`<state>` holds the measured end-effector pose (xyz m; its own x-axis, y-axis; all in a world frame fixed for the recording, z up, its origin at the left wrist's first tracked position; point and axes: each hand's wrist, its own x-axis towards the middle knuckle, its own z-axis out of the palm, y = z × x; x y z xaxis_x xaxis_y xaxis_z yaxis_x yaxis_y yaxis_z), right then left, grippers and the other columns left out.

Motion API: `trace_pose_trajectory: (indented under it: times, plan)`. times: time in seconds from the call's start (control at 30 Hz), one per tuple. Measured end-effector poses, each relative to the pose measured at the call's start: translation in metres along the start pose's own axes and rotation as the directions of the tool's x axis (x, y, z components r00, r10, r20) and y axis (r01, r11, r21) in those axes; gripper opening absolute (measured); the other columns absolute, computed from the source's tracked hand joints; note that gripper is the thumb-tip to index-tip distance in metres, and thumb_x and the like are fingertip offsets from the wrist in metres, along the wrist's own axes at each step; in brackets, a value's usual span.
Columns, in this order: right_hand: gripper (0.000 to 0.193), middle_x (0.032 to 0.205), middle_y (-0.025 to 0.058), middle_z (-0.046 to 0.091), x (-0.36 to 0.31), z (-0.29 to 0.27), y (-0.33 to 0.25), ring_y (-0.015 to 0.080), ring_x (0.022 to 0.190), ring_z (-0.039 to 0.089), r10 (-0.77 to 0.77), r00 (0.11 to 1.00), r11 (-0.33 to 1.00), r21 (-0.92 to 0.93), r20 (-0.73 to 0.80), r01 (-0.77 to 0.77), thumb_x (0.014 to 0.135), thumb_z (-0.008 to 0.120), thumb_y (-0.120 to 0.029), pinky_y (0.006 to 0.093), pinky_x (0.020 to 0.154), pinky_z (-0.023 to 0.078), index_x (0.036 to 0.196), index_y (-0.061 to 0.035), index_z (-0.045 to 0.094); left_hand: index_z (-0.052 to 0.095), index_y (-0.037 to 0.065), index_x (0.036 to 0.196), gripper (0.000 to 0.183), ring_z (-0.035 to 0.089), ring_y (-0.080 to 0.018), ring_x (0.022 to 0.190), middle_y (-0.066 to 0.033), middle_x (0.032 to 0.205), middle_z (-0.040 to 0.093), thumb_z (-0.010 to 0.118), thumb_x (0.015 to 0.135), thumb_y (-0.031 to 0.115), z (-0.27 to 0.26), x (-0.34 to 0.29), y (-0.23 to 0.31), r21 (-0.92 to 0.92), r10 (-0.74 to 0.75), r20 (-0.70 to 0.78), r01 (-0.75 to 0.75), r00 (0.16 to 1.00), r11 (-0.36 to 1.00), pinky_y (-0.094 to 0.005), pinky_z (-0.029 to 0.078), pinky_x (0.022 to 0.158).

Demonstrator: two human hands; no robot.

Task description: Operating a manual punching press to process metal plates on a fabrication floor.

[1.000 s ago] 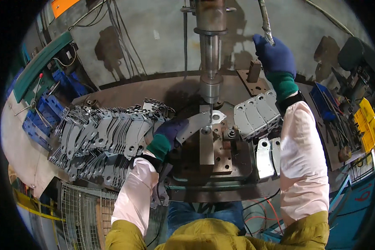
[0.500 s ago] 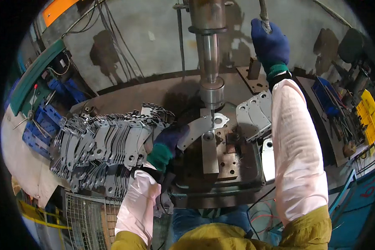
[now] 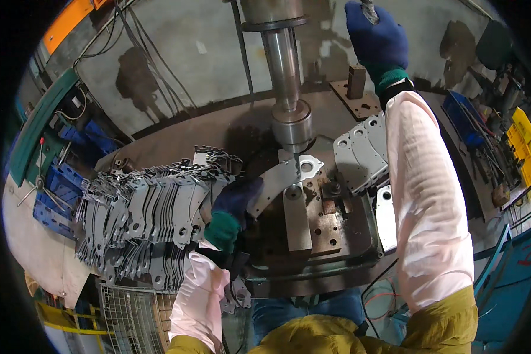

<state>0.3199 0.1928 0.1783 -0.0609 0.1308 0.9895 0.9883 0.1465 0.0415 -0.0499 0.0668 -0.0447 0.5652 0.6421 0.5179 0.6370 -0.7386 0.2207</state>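
Observation:
My left hand [image 3: 237, 200], in a blue glove with a green cuff, is closed on one end of a flat, curved grey metal plate [image 3: 271, 187]. The plate's other end, with a large round hole, lies on a fixture beneath the drill chuck [image 3: 292, 127]. A thin drill bit [image 3: 297, 162] reaches down to the plate; whether it has cut into it cannot be made out. Up at the right, my right hand [image 3: 379, 40], gloved alike, is wrapped round a metal lever [image 3: 369, 10]. A steel bar [image 3: 297, 224] with a hole lies under the plate.
Left of the fixture stand dense rows of similar plates [image 3: 153, 206]. Several more plates [image 3: 360, 150] lie fanned out at the right. Behind them sits a steel block on a base [image 3: 355, 82]. Blue and yellow bins [image 3: 524, 144] line the right side; a wire basket [image 3: 130, 315] is below left.
My view has shifted slightly, and the drill's shiny quill shows a little longer below its collar. Both hands keep their grips, the right on the lever and the left on the plate.

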Motion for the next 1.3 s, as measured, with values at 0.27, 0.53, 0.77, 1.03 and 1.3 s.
trace_pose_trajectory:
  times: [0.27, 0.53, 0.77, 1.03, 1.3]
  plan:
    - [0.023, 0.08, 0.0158, 0.068, 0.006, -0.01, -0.012, 0.0399, 0.072, 0.067, 0.24, 0.967, 0.959, 0.134, 0.082, -0.249, 0.097, 0.058, -0.031, 0.0518, 0.061, 0.053, 0.087, -0.0116, 0.066, 0.06, 0.009, 0.134, 0.077, 0.062, -0.0425, 0.11, -0.0188, 0.121, 0.067, 0.081, 0.06, 0.011, 0.006, 0.0, -0.01, 0.048, 0.074, 0.0, -0.074, 0.997, 0.996, -0.0459, 0.052, 0.096]
    - [0.027, 0.079, 0.0189, 0.068, 0.005, 0.005, 0.002, 0.043, 0.072, 0.066, 0.134, 0.989, 0.981, 0.151, -0.066, -0.123, 0.094, 0.06, -0.033, 0.0533, 0.062, 0.052, 0.084, -0.0094, 0.067, 0.06, 0.009, 0.134, 0.077, 0.063, -0.0425, 0.11, -0.0189, 0.121, 0.067, 0.08, 0.06, 0.011, 0.001, -0.006, -0.006, 0.082, 0.129, -0.028, -0.126, 0.991, 0.989, -0.0459, 0.052, 0.096]
    - [0.036, 0.076, 0.0219, 0.068, 0.012, -0.009, -0.019, 0.0454, 0.076, 0.066, 0.459, 0.885, 0.828, 0.324, 0.08, -0.459, 0.093, 0.062, -0.042, 0.0547, 0.064, 0.051, 0.083, -0.0084, 0.069, 0.06, 0.009, 0.135, 0.077, 0.063, -0.0425, 0.11, -0.0189, 0.121, 0.067, 0.08, 0.06, 0.01, -0.002, -0.004, -0.003, 0.088, 0.14, -0.031, -0.137, 0.99, 0.987, -0.046, 0.052, 0.096]
    - [0.036, 0.072, 0.0201, 0.067, 0.007, -0.001, 0.001, 0.0411, 0.069, 0.066, 0.31, 0.95, 0.927, 0.209, 0.035, -0.31, 0.093, 0.064, -0.04, 0.0498, 0.062, 0.05, 0.08, -0.0071, 0.069, 0.061, 0.009, 0.135, 0.074, 0.063, -0.0409, 0.111, -0.0186, 0.123, 0.067, 0.08, 0.063, 0.01, 0.004, 0.003, 0.002, 0.013, -0.056, 0.054, 0.055, 0.997, 0.998, -0.0444, 0.052, 0.097]
    - [0.052, 0.096, 0.0211, 0.071, 0.01, -0.028, -0.013, 0.0461, 0.094, 0.066, 0.433, 0.859, 0.829, 0.255, 0.272, -0.498, 0.091, 0.057, -0.06, 0.0517, 0.084, 0.053, 0.103, -0.0118, 0.072, 0.065, 0.008, 0.129, 0.056, 0.066, -0.0372, 0.108, -0.0163, 0.121, 0.068, 0.078, 0.074, 0.014, 0.039, -0.017, -0.037, -0.606, -0.444, 0.125, 0.422, 0.887, 0.674, -0.0425, 0.053, 0.093]
